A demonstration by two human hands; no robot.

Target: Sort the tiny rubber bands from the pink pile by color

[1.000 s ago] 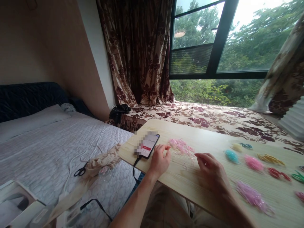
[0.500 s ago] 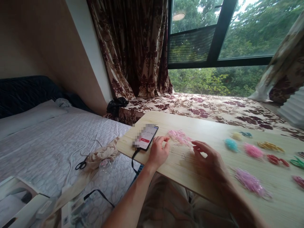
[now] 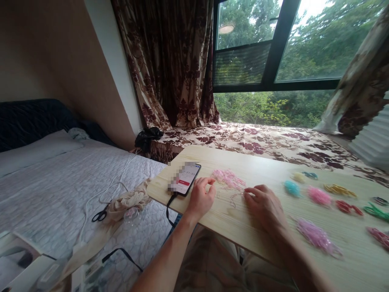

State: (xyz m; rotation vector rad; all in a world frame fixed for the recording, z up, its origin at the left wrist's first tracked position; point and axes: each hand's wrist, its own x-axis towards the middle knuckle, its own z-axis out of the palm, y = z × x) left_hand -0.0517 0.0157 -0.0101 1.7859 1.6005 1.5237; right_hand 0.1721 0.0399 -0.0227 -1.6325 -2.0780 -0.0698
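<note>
The right hand's (image 3: 263, 202) thumb-to-finger gap has narrowed (whether on anything, one cannot tell), suggesting finer handling beside the pink bands (image 3: 229, 178), just below frame centre; the left hand (image 3: 200, 198), slightly parted, shows nothing held.

Your phone (image 3: 189, 178) reads "21:03"
Toward ten o'clock on your worktop (image 3: 258, 166), its leading figures are obscured; the red button (image 3: 182, 183) carries lettering too small to read.
</note>
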